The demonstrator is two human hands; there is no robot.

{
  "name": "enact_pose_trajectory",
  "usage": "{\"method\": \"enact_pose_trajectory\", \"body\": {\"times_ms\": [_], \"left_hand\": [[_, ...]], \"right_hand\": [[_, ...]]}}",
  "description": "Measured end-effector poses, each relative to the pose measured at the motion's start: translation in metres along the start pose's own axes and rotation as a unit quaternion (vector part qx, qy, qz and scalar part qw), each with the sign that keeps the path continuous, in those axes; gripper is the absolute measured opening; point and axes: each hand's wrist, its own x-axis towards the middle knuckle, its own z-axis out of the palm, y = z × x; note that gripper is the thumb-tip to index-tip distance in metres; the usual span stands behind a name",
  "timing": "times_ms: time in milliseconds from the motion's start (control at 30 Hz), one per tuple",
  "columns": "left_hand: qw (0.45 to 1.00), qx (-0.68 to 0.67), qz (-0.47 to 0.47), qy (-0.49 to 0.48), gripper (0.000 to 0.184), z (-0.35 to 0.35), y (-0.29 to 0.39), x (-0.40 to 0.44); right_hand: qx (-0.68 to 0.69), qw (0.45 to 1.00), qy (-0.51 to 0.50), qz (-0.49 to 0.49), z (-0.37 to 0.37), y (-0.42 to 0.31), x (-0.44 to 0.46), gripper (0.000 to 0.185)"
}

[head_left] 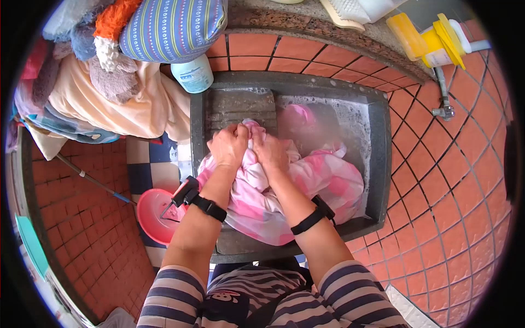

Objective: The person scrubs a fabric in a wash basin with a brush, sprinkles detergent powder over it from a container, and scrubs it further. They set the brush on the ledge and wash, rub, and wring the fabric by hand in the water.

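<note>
A wet pink and white checked cloth (328,177) lies bunched over the ridged washboard (240,106) and hangs into the soapy water of the dark stone sink (379,158). My left hand (228,146) is closed on a gathered fold of it, with knuckles up. Right beside it, my right hand (269,152) grips the same fold, its fingertips partly hidden by the fabric. Another pink piece of the fabric (299,116) shows through the cloudy water near the back of the sink.
Left of the sink are a pile of laundry (126,104), a striped cushion (169,30) and a blue-white bottle (192,75). A pink basin (158,216) stands on the floor. A tap (445,112) juts from the tiled wall at right, below yellow items (437,49).
</note>
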Motion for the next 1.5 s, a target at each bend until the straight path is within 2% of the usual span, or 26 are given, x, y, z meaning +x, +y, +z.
{"method": "enact_pose_trajectory", "body": {"times_ms": [33, 67, 133, 200, 300, 400, 433, 500, 567, 667, 733, 800, 833, 900, 933, 967, 1033, 1067, 1133, 1200, 1233, 1300, 1367, 1400, 1467, 1500], "left_hand": [[0.999, 0.036, -0.029, -0.015, 0.027, -0.001, 0.002, 0.006], [0.999, 0.038, -0.027, -0.018, 0.027, -0.009, 0.002, -0.010], [0.991, -0.042, 0.130, 0.013, 0.039, -0.039, 0.000, -0.068], [0.968, 0.009, 0.250, -0.005, 0.047, -0.066, -0.025, -0.142], [0.934, 0.018, 0.357, -0.018, 0.044, -0.069, -0.074, -0.224], [0.965, 0.052, 0.257, 0.016, 0.029, -0.032, -0.054, -0.139], [0.980, 0.029, 0.184, 0.074, 0.031, -0.022, -0.031, -0.098], [0.998, 0.041, 0.039, 0.012, 0.038, -0.008, -0.021, -0.023], [0.997, 0.049, 0.047, 0.023, 0.036, -0.011, -0.012, -0.014], [0.986, 0.015, 0.157, 0.052, 0.026, -0.036, -0.022, -0.095], [0.967, 0.055, 0.247, -0.039, 0.030, -0.067, -0.041, -0.179], [0.934, 0.112, 0.334, -0.059, 0.038, -0.079, -0.042, -0.220], [0.919, 0.089, 0.383, -0.022, 0.029, -0.075, -0.032, -0.203], [0.973, 0.095, 0.206, -0.042, 0.021, -0.035, -0.065, -0.157], [0.978, 0.035, 0.187, 0.081, 0.024, -0.024, -0.035, -0.113], [0.994, 0.046, 0.082, 0.060, 0.031, -0.015, -0.034, -0.075], [0.997, 0.018, 0.008, 0.081, 0.039, -0.006, -0.030, -0.036], [0.996, 0.017, 0.010, 0.082, 0.039, -0.006, -0.032, -0.038], [0.995, -0.040, -0.013, 0.095, 0.043, -0.005, -0.036, -0.043], [0.993, -0.054, -0.001, 0.100, 0.043, -0.005, -0.038, -0.042], [0.993, -0.064, 0.006, 0.098, 0.044, -0.006, -0.041, -0.046], [0.992, -0.070, 0.016, 0.099, 0.045, -0.008, -0.038, -0.047], [0.986, -0.098, 0.055, 0.122, 0.044, -0.007, -0.043, -0.047], [0.985, -0.101, 0.054, 0.129, 0.044, -0.008, -0.043, -0.054], [0.973, -0.202, 0.022, 0.111, 0.042, -0.014, -0.041, -0.087], [0.966, -0.233, 0.018, 0.111, 0.042, -0.018, -0.038, -0.111]], "right_hand": [[0.003, 1.000, 0.006, 0.000, -0.002, 0.005, -0.003, 0.040], [0.040, 0.993, 0.046, -0.096, 0.003, 0.017, -0.011, 0.040], [0.131, 0.939, 0.155, -0.276, 0.016, 0.050, -0.045, 0.038], [0.145, 0.897, 0.132, -0.397, 0.003, 0.086, -0.112, 0.038], [0.054, 0.898, 0.130, -0.417, 0.011, 0.118, -0.176, 0.047], [0.109, 0.872, 0.101, -0.465, 0.028, 0.087, -0.079, 0.025], [0.138, 0.885, 0.148, -0.420, 0.029, 0.060, -0.045, 0.025], [0.092, 0.971, 0.113, -0.187, 0.029, 0.026, 0.004, 0.037], [0.046, 0.987, 0.102, -0.119, 0.024, 0.023, 0.010, 0.039], [0.118, 0.941, 0.113, -0.297, 0.014, 0.057, -0.060, 0.039], [0.122, 0.889, 0.092, -0.431, 0.014, 0.107, -0.126, 0.040], [0.072, 0.876, 0.095, -0.466, 0.011, 0.127, -0.159, 0.042], [0.081, 0.863, 0.087, -0.490, 0.012, 0.129, -0.158, 0.042], [0.131, 0.857, 0.101, -0.488, 0.032, 0.097, -0.083, 0.027], [0.115, 0.878, 0.115, -0.450, 0.031, 0.074, -0.051, 0.024], [0.121, 0.937, 0.102, -0.311, 0.033, 0.049, -0.027, 0.030], [0.146, 0.980, 0.050, -0.125, 0.029, 0.026, 0.002, 0.036], [0.147, 0.980, 0.053, -0.126, 0.029, 0.031, 0.002, 0.036], [0.335, 0.917, 0.127, -0.174, 0.026, 0.045, 0.004, 0.043], [0.182, 0.940, 0.235, -0.166, 0.013, 0.065, 0.017, 0.062], [0.059, 0.962, 0.252, -0.082, 0.006, 0.075, 0.026, 0.067], [0.015, 0.967, 0.255, -0.015, 0.027, 0.119, 0.060, 0.061], [0.316, 0.946, -0.065, 0.026, 0.031, 0.143, 0.068, 0.051], [0.312, 0.948, -0.065, 0.019, 0.030, 0.147, 0.065, 0.051], [0.501, 0.845, -0.138, 0.126, 0.022, 0.154, 0.055, 0.036], [0.497, 0.848, -0.140, 0.119, 0.009, 0.155, 0.056, 0.036]]}}
